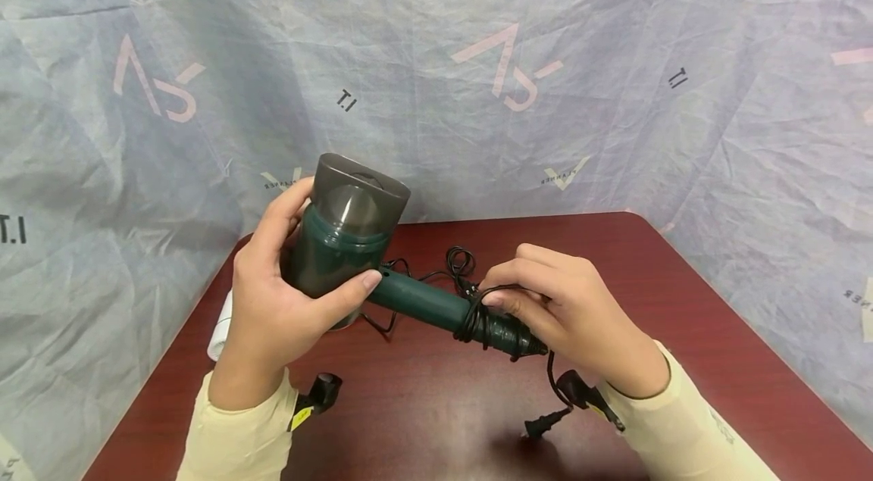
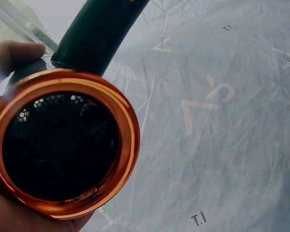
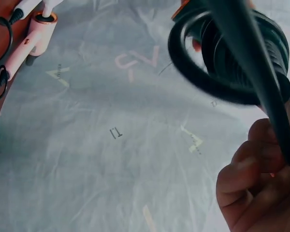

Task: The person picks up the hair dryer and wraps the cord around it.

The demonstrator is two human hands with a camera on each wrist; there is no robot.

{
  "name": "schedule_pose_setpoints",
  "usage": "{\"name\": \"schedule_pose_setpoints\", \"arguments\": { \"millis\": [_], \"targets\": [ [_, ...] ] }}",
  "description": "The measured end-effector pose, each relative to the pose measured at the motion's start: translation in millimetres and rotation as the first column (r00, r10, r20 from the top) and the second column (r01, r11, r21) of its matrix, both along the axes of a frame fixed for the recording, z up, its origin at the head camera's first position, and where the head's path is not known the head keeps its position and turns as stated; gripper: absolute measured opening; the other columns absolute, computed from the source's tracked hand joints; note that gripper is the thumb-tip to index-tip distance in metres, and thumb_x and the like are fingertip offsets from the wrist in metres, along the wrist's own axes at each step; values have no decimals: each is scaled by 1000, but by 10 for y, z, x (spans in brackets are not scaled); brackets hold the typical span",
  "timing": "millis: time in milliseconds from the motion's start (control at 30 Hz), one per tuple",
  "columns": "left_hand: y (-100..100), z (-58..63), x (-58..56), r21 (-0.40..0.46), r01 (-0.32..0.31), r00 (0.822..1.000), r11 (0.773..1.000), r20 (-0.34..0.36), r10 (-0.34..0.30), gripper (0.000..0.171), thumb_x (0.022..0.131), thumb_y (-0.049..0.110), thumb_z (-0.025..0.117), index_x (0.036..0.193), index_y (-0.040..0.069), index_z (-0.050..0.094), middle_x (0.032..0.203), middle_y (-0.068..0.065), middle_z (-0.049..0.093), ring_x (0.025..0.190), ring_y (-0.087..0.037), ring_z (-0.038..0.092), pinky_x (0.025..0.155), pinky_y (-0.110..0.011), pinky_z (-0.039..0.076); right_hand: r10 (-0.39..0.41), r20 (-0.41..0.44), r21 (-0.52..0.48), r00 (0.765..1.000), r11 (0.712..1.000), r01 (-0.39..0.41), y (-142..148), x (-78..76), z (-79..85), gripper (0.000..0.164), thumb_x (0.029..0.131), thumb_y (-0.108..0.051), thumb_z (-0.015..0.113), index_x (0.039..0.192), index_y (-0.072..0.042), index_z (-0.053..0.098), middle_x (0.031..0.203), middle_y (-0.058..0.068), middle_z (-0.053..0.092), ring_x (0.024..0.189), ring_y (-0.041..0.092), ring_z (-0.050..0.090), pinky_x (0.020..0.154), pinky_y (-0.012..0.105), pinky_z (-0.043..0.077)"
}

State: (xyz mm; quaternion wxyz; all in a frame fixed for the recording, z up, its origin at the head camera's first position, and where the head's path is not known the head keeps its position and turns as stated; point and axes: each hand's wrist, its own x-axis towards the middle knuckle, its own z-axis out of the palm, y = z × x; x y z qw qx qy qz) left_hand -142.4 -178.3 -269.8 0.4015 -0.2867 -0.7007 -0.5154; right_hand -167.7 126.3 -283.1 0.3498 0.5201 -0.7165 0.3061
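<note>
A dark green hair dryer (image 1: 423, 303) with a smoky clear nozzle (image 1: 361, 201) is held above the table. My left hand (image 1: 273, 307) grips its barrel, thumb near the handle joint. In the left wrist view the copper-coloured ring (image 2: 131, 140) surrounds its dark rear grille. Black cord (image 1: 469, 326) is wound in loops round the lower handle. My right hand (image 1: 562, 303) pinches a strand of this cord between thumb and fingers. From the handle's end the cord hangs down to a black plug (image 1: 541, 424). Close to the right wrist camera, the cord (image 3: 246, 63) looks thick and blurred.
Behind my left wrist lies part of a white object (image 1: 220, 333) on the dark red table (image 1: 423, 420). Black cord loops (image 1: 461, 261) lie beyond the dryer. A pink hair dryer (image 3: 41, 36) shows in the right wrist view. Printed fabric (image 1: 423, 72) hangs round the table.
</note>
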Motion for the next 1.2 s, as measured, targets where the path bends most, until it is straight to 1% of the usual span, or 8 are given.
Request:
{"name": "schedule_pose_setpoints", "arguments": {
  "millis": [167, 333, 633, 800, 967, 1067, 1133, 1200],
  "targets": [
    [-29, 2, 13, -5, 46, 999, 999, -11, -46, 96, 56, -3, 92, 145, 4, 56, 109, -6, 72, 89, -17, 67, 77, -24, 54, 43, 28, 35, 999, 998, -44, 17, -56, -37, 16, 99, -34, 69, 100, -19, 74, 77, -14, 52, 64, -5, 39, 57, 8, 33],
    [-39, -6, 5, 37, 153, 988, 988, 16, -153, 95, 57, -9, 89, 145, 1, 55, 110, -11, 72, 93, -20, 68, 79, -26, 55, 115, 49, 79, 992, 990, -118, 31, -92, -71, 16, 103, -31, 63, 105, -19, 73, 80, -13, 52, 67, -4, 39, 60, 8, 34],
    [9, -7, -7, 129, 301, 950, 945, 50, -310, 89, 64, -12, 81, 147, 0, 51, 109, -17, 71, 93, -24, 70, 79, -29, 58, 126, 147, 143, 981, 979, -147, -11, -103, -151, 42, 110, -41, 37, 118, -17, 70, 88, -15, 54, 73, -5, 46, 67, 9, 40],
    [30, 0, 4, 134, 300, 949, 945, 58, -309, 85, 68, -11, 78, 148, 2, 52, 117, -19, 68, 97, -26, 69, 84, -29, 58, 116, 242, 152, 963, 976, -155, -11, -73, -159, 33, 113, -35, 37, 123, -23, 65, 95, -16, 60, 79, -3, 54, 71, 11, 45],
    [41, 17, 8, 132, 299, 950, 945, 48, -308, 81, 71, -10, 77, 147, 1, 52, 120, -20, 65, 97, -27, 67, 85, -30, 57, 46, 293, 175, 955, 979, -101, -16, -48, -136, 27, 112, -32, 40, 120, -25, 64, 97, -18, 64, 80, -2, 58, 72, 14, 48],
    [51, 33, 17, 148, 296, 952, 944, 35, -304, 79, 72, -10, 76, 146, 0, 52, 120, -20, 65, 98, -27, 67, 86, -31, 57, 10, 358, 184, 934, 980, -81, -17, -30, -114, 20, 111, -26, 46, 119, -25, 64, 95, -19, 66, 79, -1, 60, 71, 18, 51],
    [58, 42, 23, 161, 292, 954, 943, 26, -299, 78, 72, -10, 75, 146, -1, 52, 121, -20, 64, 99, -28, 67, 87, -32, 57, 20, 403, 177, 915, 979, -100, -17, -13, -108, 16, 108, -20, 53, 120, -24, 63, 93, -19, 66, 76, 0, 61, 67, 20, 52],
    [64, 46, 30, 174, 279, 957, 944, 25, -288, 78, 73, -9, 75, 146, 0, 52, 122, -20, 65, 100, -28, 67, 88, -32, 57, 66, 429, 149, 901, 978, -143, -26, 5, -106, 22, 103, -11, 56, 120, -23, 62, 90, -18, 65, 72, 1, 59, 63, 19, 52]
  ]
}}
